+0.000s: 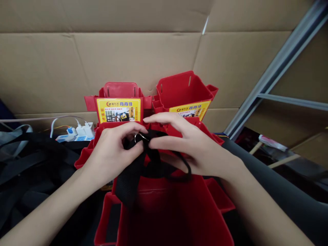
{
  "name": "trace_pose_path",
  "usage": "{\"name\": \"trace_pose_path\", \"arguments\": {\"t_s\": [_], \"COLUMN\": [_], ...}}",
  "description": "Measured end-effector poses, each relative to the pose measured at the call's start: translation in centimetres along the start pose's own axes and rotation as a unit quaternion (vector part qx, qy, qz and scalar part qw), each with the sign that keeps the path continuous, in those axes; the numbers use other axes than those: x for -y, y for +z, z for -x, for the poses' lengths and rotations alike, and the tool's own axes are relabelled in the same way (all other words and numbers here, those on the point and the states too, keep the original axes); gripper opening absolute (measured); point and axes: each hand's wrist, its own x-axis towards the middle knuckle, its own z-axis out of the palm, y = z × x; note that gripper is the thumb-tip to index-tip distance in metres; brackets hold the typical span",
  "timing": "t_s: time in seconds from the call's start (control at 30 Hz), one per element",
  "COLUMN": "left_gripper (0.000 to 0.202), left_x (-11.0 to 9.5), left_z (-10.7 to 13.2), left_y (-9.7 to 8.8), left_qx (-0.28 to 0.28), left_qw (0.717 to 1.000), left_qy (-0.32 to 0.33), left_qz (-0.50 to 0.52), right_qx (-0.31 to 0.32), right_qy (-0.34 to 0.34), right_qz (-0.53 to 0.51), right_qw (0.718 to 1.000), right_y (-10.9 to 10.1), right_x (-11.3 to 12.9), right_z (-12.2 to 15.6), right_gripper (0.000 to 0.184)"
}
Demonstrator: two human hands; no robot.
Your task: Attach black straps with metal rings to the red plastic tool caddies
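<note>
Above a red plastic bin (176, 215) I hold a black webbing strap (130, 177). My left hand (115, 147) pinches it between thumb and fingers, right beside a small metal ring (140, 137). From the other side my right hand (189, 147) grips the strap close to the ring, its upper finger reaching past it. A loop of the strap hangs below my right fingers, slightly blurred. The near bin opens upward beneath both hands, and the strap's lower part hangs at its back left edge.
Behind stand more red bins, one with a yellow label (119, 110) and another with a similar label (191, 110). Black straps (23, 167) are heaped at left by a power strip (75, 136) with plugs. Cardboard (133, 61) backs everything; a metal frame (271, 75) leans at right.
</note>
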Motion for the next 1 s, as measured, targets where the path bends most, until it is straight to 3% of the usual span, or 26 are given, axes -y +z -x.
{"name": "trace_pose_path", "arguments": {"t_s": [0.07, 0.13, 0.2, 0.27, 0.37, 0.43, 0.5, 0.57, 0.7, 0.77, 0.83, 0.9, 0.93, 1.0], "left_gripper": [0.02, 0.016, 0.014, 0.014, 0.012, 0.007, 0.006, 0.006, 0.006, 0.007, 0.009, 0.011, 0.012, 0.011], "left_x": [0.0, 0.0, -0.1, -0.1, -0.1, 0.0, 0.4, 1.0, 2.2, 2.6, 2.7, 2.6, 2.5, 2.3], "left_z": [0.0, 0.1, 0.1, 0.1, 0.0, -0.2, -0.4, -0.6, -1.0, -1.1, -1.2, -1.2, -1.2, -1.2], "left_y": [0.0, -0.2, -0.3, -0.4, -0.3, -0.2, -0.1, 0.0, 0.6, 0.9, 1.3, 1.4, 1.3, 0.9], "left_qx": [0.003, 0.007, 0.005, 0.006, 0.031, 0.051, 0.053, 0.036, 0.015, 0.011, -0.011, -0.047, -0.067, -0.109], "left_qw": [1.0, 1.0, 0.999, 0.999, 0.999, 0.998, 0.998, 0.999, 0.994, 0.989, 0.988, 0.988, 0.989, 0.988], "left_qy": [0.011, 0.022, 0.036, 0.046, 0.031, 0.016, 0.01, -0.001, -0.028, -0.025, -0.015, -0.001, 0.009, 0.025], "left_qz": [-0.007, -0.016, -0.021, -0.011, 0.012, 0.02, 0.013, 0.012, 0.104, 0.144, 0.156, 0.145, 0.133, 0.11], "right_qx": [-0.054, -0.168, -0.308, -0.411, -0.466, -0.469, -0.459, -0.466, -0.506, -0.473, -0.387, -0.219, -0.107, 0.104], "right_qy": [-0.007, 0.026, 0.085, 0.122, 0.136, 0.137, 0.156, 0.17, 0.201, 0.212, 0.214, 0.22, 0.204, 0.144], "right_qz": [-0.078, -0.196, -0.333, -0.464, -0.602, -0.635, -0.618, -0.563, -0.425, -0.412, -0.413, -0.361, -0.323, -0.273], "right_qw": [0.996, 0.966, 0.887, 0.775, 0.635, 0.599, 0.619, 0.661, 0.723, 0.75, 0.796, 0.88, 0.918, 0.945], "right_y": [-0.2, -0.6, -1.0, -1.5, -2.1, -2.6, -3.6, -5.2, -8.4, -8.7, -7.7, -6.1, -5.4, -4.3], "right_x": [-0.1, -0.5, -1.4, -2.6, -4.3, -5.1, -5.7, -6.3, -7.1, -6.7, -5.6, -4.2, -3.6, -2.8], "right_z": [0.1, 0.2, 0.4, 0.6, 0.8, 1.2, 2.0, 3.3, 5.7, 5.6, 4.6, 3.3, 2.7, 1.9], "right_gripper": [0.01, 0.005, 0.006, 0.017, 0.024, 0.026, 0.031, 0.028, 0.027, 0.024, 0.02, 0.017, 0.029, 0.06]}}
